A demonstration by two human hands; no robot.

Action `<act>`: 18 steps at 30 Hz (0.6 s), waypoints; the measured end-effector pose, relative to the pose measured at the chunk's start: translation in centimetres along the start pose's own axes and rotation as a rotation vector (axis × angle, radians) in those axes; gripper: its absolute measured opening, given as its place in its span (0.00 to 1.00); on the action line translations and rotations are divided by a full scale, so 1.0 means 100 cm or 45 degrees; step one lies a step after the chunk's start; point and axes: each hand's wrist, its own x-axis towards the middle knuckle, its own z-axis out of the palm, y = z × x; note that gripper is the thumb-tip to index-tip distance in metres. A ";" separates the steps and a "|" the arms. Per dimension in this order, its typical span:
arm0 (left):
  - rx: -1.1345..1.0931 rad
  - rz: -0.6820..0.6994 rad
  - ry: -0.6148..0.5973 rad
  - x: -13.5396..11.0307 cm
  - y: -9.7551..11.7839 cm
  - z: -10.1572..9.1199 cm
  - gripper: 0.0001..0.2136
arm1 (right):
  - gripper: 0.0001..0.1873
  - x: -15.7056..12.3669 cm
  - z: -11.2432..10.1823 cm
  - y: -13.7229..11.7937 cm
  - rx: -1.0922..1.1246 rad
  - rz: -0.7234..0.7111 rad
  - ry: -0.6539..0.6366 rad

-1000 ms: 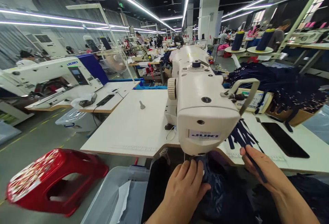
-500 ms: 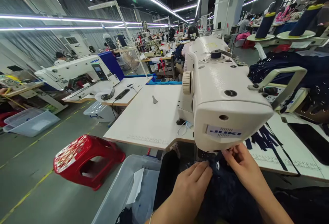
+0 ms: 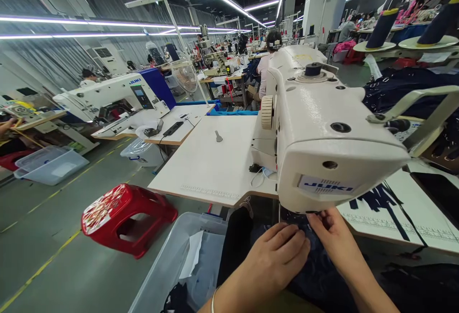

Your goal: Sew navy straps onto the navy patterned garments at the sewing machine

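Observation:
A cream Juki sewing machine (image 3: 322, 136) fills the middle of the view on a white table (image 3: 215, 160). Dark navy fabric (image 3: 315, 274) lies under its head and over my lap. My left hand (image 3: 276, 255) rests on this fabric with its fingers curled and pressed down. Just right of it, my right hand (image 3: 332, 236) pinches the fabric close under the machine head. The needle area is hidden by the machine. Several navy strips (image 3: 380, 200) lie on the table to the right.
A red plastic stool (image 3: 122, 217) stands on the floor at left, with a clear plastic bin (image 3: 172, 265) beside my knees. Another machine (image 3: 114, 97) sits on the neighbouring table. Thread cones (image 3: 382, 28) and a navy fabric pile (image 3: 412, 88) are at right. Other workers sit further back.
My right hand left the navy strip on the table and came in under the machine head beside my left hand. The view has turned slightly to the left.

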 end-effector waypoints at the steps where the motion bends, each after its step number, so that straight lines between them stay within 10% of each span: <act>1: 0.004 0.003 0.000 -0.001 0.000 0.001 0.14 | 0.22 0.000 0.000 -0.001 -0.005 0.015 -0.009; 18: 0.053 -0.054 -0.051 -0.001 0.006 0.006 0.17 | 0.20 0.003 -0.009 -0.003 -0.064 0.113 -0.097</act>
